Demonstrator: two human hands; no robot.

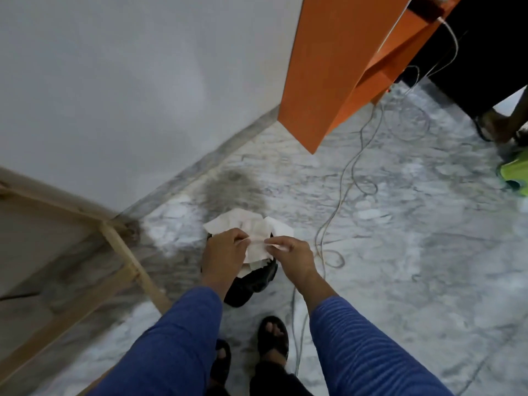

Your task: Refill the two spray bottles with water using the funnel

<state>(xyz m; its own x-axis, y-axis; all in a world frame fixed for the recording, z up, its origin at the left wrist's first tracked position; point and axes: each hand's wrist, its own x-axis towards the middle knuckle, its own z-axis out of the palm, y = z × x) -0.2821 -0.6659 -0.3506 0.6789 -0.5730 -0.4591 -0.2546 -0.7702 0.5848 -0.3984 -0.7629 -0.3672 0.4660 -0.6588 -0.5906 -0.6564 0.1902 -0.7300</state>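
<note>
A crumpled white tissue [257,238] is held between both hands over a black bin [254,281] on the marble floor [400,252]. The left hand [224,251] pinches one edge of the tissue with curled fingers; the right hand [291,252] pinches the opposite edge, thumb and forefinger closed on the paper. The tissue is kept directly above the bin mouth, judged so that it falls inside when released. More white paper is seen inside the bin below the hands.

Spray bottles and funnel are not seen in this view; their location cannot be told. No water source is seen either.

Judgement: a clean-up step is in hand, probably disposal of paper used on spills; whether the refill is finished cannot be determined from here.

A grey cable [337,201] is trailed across the floor just right of the bin, near the sandalled feet [273,335]; a trip risk is noted. An orange cabinet [337,67] hangs at upper right, a wooden frame [125,252] at left.
</note>
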